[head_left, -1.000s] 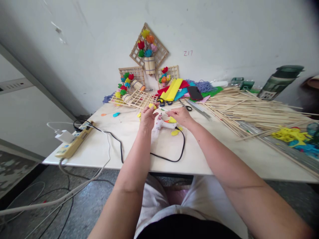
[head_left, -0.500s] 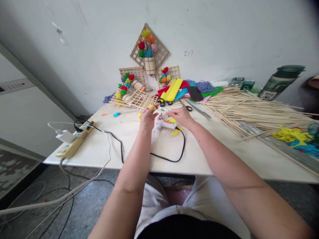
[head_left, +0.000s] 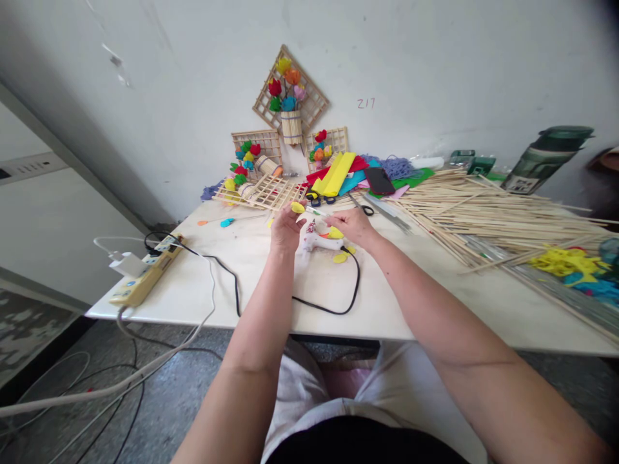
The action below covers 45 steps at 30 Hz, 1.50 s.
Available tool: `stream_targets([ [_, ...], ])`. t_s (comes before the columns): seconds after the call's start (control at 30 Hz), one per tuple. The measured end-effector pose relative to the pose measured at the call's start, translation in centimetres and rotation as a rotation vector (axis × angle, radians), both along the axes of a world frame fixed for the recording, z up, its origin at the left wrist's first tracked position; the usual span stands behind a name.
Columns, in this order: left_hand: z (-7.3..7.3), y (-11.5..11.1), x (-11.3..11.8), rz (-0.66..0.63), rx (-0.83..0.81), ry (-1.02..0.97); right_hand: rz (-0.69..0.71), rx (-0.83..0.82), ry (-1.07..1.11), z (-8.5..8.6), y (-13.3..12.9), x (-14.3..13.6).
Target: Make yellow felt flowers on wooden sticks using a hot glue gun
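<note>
My left hand [head_left: 287, 228] is closed on a small yellow petal piece [head_left: 297, 207] at its fingertips. My right hand [head_left: 352, 227] pinches a thin white stick [head_left: 316, 211], whose far end reaches to the yellow piece. Below and between the hands lies a white patterned glue gun [head_left: 322, 242] with a black cord. Yellow cut pieces [head_left: 340, 257] lie beside the gun, partly under it.
Lattice panels with coloured flowers [head_left: 291, 96] stand at the back. Scissors [head_left: 365, 209], a phone [head_left: 379, 181] and crepe paper [head_left: 333, 175] lie behind my hands. Wooden sticks [head_left: 483, 212] and a bottle [head_left: 546, 160] are right; a power strip [head_left: 145, 274] is left.
The yellow piece at my left fingertips has turned and shows more fully. My left fingers have shifted slightly down and left; my right hand has barely moved.
</note>
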<state>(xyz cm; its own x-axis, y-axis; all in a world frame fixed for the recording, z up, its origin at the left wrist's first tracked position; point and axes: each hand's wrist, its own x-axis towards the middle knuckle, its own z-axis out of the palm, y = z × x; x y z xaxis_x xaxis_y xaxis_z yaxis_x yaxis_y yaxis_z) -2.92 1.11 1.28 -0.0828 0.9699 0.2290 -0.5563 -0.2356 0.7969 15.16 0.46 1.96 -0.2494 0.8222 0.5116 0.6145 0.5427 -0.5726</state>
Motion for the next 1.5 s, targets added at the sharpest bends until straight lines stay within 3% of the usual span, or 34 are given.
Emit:
stream_targets([
  [0.3, 0.36, -0.55, 0.24, 0.024, 0.000, 0.021, -0.012, 0.049, -0.045, -0.05, -0.13, 0.03],
  [0.63, -0.01, -0.27, -0.08, -0.089, 0.044, -0.047, 0.004, 0.047, -0.011, -0.25, 0.08, 0.11],
  [1.1, 0.21, -0.53, 0.23, -0.061, 0.005, -0.046, 0.021, 0.062, 0.001, -0.22, -0.03, -0.04],
  [1.5, -0.03, -0.43, -0.08, -0.124, 0.025, -0.111, 0.015, 0.031, -0.049, -0.56, 0.17, -0.14],
])
